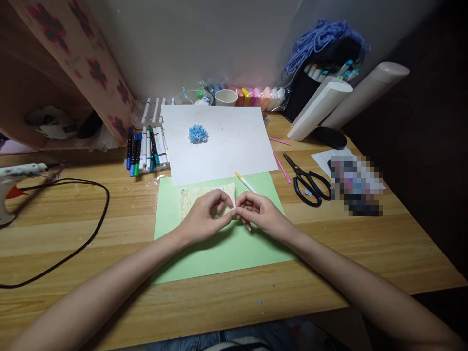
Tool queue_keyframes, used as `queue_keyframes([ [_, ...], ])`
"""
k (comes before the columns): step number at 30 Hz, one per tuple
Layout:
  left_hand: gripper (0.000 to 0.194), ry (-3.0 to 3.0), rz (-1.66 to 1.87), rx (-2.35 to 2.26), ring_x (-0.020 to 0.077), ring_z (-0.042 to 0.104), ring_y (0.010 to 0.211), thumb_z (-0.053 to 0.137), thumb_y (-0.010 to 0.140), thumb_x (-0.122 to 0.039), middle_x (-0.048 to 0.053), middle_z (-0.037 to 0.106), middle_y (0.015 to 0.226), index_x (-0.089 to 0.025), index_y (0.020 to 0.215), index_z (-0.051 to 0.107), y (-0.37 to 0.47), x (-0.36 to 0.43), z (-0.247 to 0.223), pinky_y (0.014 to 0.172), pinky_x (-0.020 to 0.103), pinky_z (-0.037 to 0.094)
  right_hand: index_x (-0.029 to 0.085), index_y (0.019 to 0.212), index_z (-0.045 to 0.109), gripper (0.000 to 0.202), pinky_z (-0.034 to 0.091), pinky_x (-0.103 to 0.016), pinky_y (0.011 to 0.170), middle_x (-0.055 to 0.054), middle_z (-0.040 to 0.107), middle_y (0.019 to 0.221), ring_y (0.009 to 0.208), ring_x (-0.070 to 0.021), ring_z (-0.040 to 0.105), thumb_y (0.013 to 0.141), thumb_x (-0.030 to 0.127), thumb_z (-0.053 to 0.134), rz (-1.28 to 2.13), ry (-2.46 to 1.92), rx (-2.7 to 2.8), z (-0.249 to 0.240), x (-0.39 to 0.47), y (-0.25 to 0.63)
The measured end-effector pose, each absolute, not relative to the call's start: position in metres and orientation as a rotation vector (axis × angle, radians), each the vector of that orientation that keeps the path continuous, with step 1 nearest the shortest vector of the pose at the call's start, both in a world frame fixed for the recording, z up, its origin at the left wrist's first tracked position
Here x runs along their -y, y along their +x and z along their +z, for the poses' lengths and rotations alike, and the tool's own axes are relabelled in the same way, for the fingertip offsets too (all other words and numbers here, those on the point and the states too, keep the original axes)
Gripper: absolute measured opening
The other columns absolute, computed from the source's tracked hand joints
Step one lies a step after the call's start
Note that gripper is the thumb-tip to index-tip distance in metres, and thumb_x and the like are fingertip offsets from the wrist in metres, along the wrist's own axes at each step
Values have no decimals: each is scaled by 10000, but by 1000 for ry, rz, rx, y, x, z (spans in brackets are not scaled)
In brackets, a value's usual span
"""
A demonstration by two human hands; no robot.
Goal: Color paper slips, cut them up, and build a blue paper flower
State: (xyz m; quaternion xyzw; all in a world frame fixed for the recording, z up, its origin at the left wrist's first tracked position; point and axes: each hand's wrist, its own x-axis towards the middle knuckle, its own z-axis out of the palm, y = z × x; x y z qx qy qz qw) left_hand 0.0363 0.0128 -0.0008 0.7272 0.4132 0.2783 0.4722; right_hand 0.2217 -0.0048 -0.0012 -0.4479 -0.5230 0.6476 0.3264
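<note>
My left hand [210, 212] and my right hand [259, 214] meet over a green sheet [219, 253], each with thumb and fingers pinched together. Whatever sits between the fingertips is too small to make out. Partly under my left hand lies a yellowish piece with coloured specks [190, 199]. A marker with a yellow tip [245, 183] rests just beyond my right hand. Farther back, a clump of blue shreds [198, 134] sits on a white sheet [226, 158] that overlaps the green one.
Black scissors [307, 180] and pink sticks [281, 167] lie to the right. Markers [146, 148] are grouped at the left, near a glue gun [14, 185] with a looping black cord [104, 214]. A paper cup [226, 97] and white bottle [320, 109] stand behind.
</note>
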Motion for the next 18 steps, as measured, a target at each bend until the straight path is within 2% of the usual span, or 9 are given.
queue_keyframes([
  [9,116,1821,661,-1034,108,395,625,542,844,-271,-36,434,663,-166,800,566,36,-12,1,588,232,310,185,834,508,208,379,-223,490,22,526,690,541,-92,469,848,385,564,1670,-1167,1441,-4,4,219],
  [11,121,1816,661,-1048,112,395,628,534,845,-271,-35,427,660,-166,799,569,36,-12,1,588,234,309,189,839,518,171,367,-236,523,16,514,700,580,-108,466,855,359,541,1469,-1269,1572,-2,3,223],
  [15,122,1786,660,-1062,114,390,625,522,849,-271,-40,395,652,-168,803,568,36,-13,3,590,234,307,202,862,498,100,335,-268,578,-4,519,760,631,-145,471,812,274,547,729,-1702,1844,2,-5,236],
  [18,140,1780,652,-1063,115,384,618,524,854,-290,-40,394,650,-170,794,567,35,-12,4,589,238,300,208,799,454,42,303,-268,553,-8,533,734,599,-154,476,812,217,493,536,-1875,1999,2,-12,247],
])
